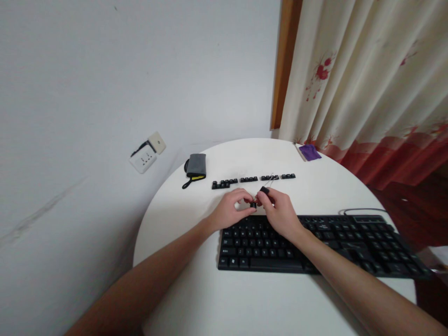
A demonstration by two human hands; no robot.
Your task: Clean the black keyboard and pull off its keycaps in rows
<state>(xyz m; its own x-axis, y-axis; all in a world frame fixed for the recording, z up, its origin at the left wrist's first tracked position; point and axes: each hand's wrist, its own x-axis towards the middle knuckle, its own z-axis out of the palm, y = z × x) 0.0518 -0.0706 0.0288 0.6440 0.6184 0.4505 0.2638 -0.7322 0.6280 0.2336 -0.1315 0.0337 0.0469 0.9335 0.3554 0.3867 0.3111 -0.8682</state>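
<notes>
Our left hand (231,210) pinched a keycap (252,204) just past the keyboard's (315,247) far edge. Our right hand (280,212) closed on a tool (265,190) touching the keycap. A row of caps (252,179) lay crosswise beyond.

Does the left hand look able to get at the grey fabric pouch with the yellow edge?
Probably yes: only bare white table lies between left hand and grey pouch; the row of loose black keycaps sits beside that path. It pinches a small black keycap, though.

A grey pouch (196,166) and purple cloth (310,152) lie on the white table (245,298), a curtain (367,84) behind
</notes>
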